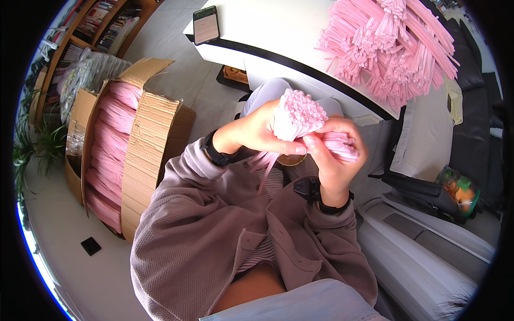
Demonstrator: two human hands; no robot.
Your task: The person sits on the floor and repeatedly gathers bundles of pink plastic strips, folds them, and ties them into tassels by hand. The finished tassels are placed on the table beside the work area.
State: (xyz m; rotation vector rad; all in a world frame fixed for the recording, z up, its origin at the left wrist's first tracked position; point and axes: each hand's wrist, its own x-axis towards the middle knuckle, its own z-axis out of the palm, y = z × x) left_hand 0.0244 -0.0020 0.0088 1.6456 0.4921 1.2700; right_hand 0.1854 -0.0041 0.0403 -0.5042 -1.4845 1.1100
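Observation:
My left hand (253,132) is closed around a thick bundle of thin pink strips (302,112), its many cut ends facing up. A few loose strips (267,162) hang below that hand. In my right hand (335,164) there is a smaller bunch of pink strips (339,145), its ends pointing to the right. The fingertips of both hands meet between the two bunches, above my lap. What exactly the strips are made of I cannot tell.
Beyond my knees, a white table (265,24) bears a large heap of pink strip bundles (385,52) and a smartphone (206,25). An open cardboard box (148,132) packed with pink strips (112,148) stands at left. A dark sofa (474,116) is at right.

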